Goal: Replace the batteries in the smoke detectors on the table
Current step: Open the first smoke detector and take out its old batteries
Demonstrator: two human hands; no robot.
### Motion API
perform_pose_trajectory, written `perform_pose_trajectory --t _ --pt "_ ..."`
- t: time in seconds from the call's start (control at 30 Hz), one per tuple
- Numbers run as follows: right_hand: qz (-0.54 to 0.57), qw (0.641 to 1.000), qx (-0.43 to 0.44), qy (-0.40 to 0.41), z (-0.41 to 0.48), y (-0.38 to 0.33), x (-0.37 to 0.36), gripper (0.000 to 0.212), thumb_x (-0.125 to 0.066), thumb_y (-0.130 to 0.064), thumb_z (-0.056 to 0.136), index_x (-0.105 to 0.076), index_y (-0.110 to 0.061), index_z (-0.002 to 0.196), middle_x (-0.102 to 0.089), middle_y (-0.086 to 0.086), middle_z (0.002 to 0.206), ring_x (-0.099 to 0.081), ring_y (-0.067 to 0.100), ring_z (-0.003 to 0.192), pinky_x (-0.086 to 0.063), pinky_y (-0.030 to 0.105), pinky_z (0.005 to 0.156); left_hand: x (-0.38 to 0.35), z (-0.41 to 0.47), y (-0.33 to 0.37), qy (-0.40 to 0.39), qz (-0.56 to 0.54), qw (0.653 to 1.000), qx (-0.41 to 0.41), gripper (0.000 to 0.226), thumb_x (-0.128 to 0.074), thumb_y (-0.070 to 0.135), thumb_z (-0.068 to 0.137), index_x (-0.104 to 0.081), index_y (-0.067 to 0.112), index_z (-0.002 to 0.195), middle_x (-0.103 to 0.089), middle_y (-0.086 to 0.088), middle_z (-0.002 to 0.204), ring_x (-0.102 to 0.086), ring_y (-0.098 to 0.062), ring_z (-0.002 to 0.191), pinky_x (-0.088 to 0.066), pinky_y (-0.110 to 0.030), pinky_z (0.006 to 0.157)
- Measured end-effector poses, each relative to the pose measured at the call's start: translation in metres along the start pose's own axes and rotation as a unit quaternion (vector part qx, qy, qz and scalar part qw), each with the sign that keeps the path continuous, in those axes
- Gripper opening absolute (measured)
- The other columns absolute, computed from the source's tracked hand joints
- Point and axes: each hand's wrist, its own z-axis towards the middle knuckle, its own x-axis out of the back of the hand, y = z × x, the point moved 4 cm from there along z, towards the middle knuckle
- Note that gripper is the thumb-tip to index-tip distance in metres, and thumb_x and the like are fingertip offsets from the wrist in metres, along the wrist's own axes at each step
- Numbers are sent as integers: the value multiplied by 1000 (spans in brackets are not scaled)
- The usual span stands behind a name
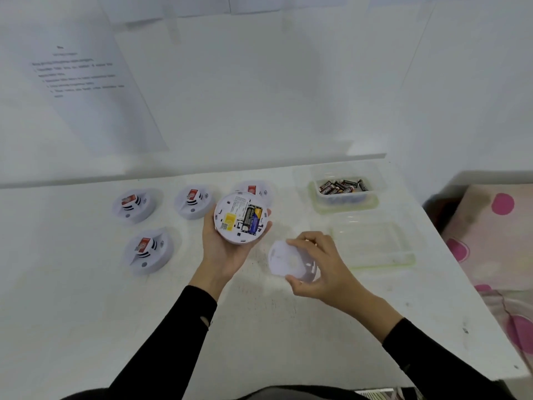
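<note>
Opened smoke detector [230, 223], underside up, cradled in the left hand [222, 249], whose fingers and thumb curl round its rim; the batteries [251, 219] lie in their bay on the fingertip side. The right hand [323, 267], just to the right of the left and nearer to us, pinches the detached back plate [285, 259] between thumb and fingertips; whether the plate touches the counter [259, 327] we cannot tell. We judge the step in hand to be freeing the right hand and drawing out the old cells. To do it well, we lay the plate flat close below the right hand, keep the detector level in the left, and note the polarity before we lift each cell by one end. The empty tub [375, 243] just beyond the right hand probably suits the spent cells; the filled tub [340, 200], farther beyond, holds loose cells [343, 186]. Four closed detectors [147, 251] wait left of and beyond the left hand.
</note>
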Motion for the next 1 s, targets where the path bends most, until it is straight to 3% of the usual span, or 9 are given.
perform_pose_trajectory --t 0.17,0.3,0.4,0.53,0.63,0.7,0.8,0.9,1.0 --pt "-82 995 -16 -54 -18 31 -27 60 -65 -45 75 -61 -15 127 -56 4 114 -43 13 105 -37 22 93 3 -11 -10 -8 -23 1000 14 52 -35 47 98 -75 15 109 -66 -18 123 -56 -39 118 -47 -57 101" --pt "-90 992 -32 -84 -19 39 -32 60 -59 -50 78 -57 -25 132 -54 -1 118 -40 9 111 -26 23 94 -3 -16 -22 -13 -27 999 40 60 -36 55 97 -58 12 133 -60 -20 131 -51 -39 124 -48 -56 100" --pt "-79 992 -32 -91 -20 39 -32 59 -57 -54 78 -57 -27 131 -53 -4 122 -38 7 116 -25 25 95 -11 -22 -29 -8 -26 998 51 67 -41 61 93 -54 11 136 -62 -21 130 -55 -39 121 -53 -56 93" --pt "-25 1000 -14 -10 -18 24 -13 43 -62 -41 87 -60 -21 125 -54 -4 127 -43 7 122 -38 26 100 -19 -24 -34 -4 -13 999 46 65 -46 57 90 -55 11 135 -63 -21 127 -58 -39 118 -50 -57 96" --pt "26 992 -8 123 -5 -1 17 23 -61 -21 90 -65 -15 112 -59 -3 114 -55 9 109 -43 24 91 -28 -23 -38 -8 10 999 47 66 -45 58 89 -55 11 136 -60 -22 130 -60 -38 116 -48 -56 99" --pt "58 985 -6 163 2 -19 33 22 -64 -12 89 -63 -12 111 -60 -1 107 -57 6 96 -42 16 82 -36 -22 -43 -21 38 998 44 72 -45 58 89 -48 11 143 -57 -22 132 -59 -37 115 -48 -54 100" --pt "70 983 3 169 9 -35 46 33 -70 -10 84 -61 -10 116 -57 2 110 -56 4 96 -41 10 82 -51 -21 -49 -36 36 998 34 68 -43 56 92 -49 12 143 -60 -20 128 -63 -34 111 -45 -55 104" --pt "29 988 5 154 15 -35 54 43 -74 -22 83 -60 -14 123 -52 2 119 -50 10 115 -39 14 95 -62 -18 -51 -54 19 998 26 53 -37 51 97 -60 17 130 -65 -15 122 -64 -32 108 -46 -56 102" --pt "-6 988 21 152 21 -35 61 43 -70 -29 84 -60 -15 124 -49 0 121 -46 13 118 -36 17 101 -68 -17 -50 -72 14 997 30 49 -33 50 100 -58 20 130 -64 -14 122 -64 -31 107 -47 -58 100"
